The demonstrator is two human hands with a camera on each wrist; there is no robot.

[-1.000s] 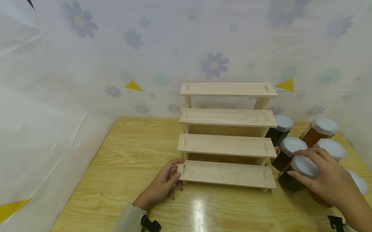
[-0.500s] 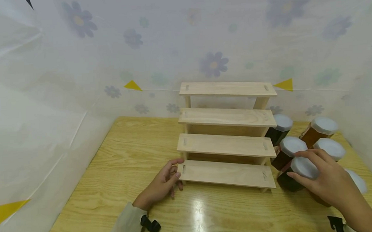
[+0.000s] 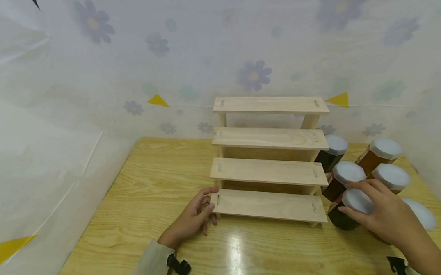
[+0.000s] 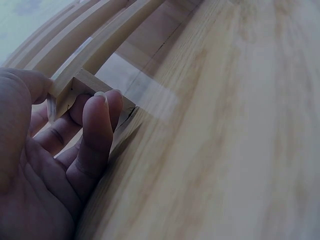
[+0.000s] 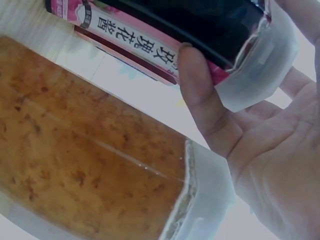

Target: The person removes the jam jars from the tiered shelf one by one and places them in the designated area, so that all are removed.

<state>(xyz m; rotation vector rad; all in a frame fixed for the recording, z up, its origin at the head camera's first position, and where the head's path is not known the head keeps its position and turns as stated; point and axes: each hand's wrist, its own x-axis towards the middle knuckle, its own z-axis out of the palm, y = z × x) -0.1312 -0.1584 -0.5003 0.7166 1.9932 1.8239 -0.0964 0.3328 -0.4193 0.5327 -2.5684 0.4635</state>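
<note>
A four-step wooden display rack (image 3: 269, 205) stands on the table. My left hand (image 3: 188, 217) holds the left end of its lowest step; in the left wrist view the fingers curl around the board's end and the leg (image 4: 95, 85) beneath it. To the right of the rack, my right hand (image 3: 392, 214) grips a dark jar (image 3: 344, 216) by its white lid (image 3: 359, 201), with thumb and fingers at either side. Seen from the right wrist, this jar carries a pink label (image 5: 145, 42) with Chinese characters. A jar of amber contents (image 5: 90, 145) is close beside it.
More white-lidded jars crowd the table's right side: a dark one (image 3: 328, 159) at the back, an amber one (image 3: 371, 159), and a brown one (image 3: 333, 188) right behind the held jar. Another lid (image 3: 420, 214) shows beyond my right hand. A flowered sheet (image 3: 202, 52) surrounds the table (image 3: 148, 177).
My right hand and the dark jar have shifted slightly left and toward me, a little away from the neighbouring jars. The left hand has stayed in place on the rack.
</note>
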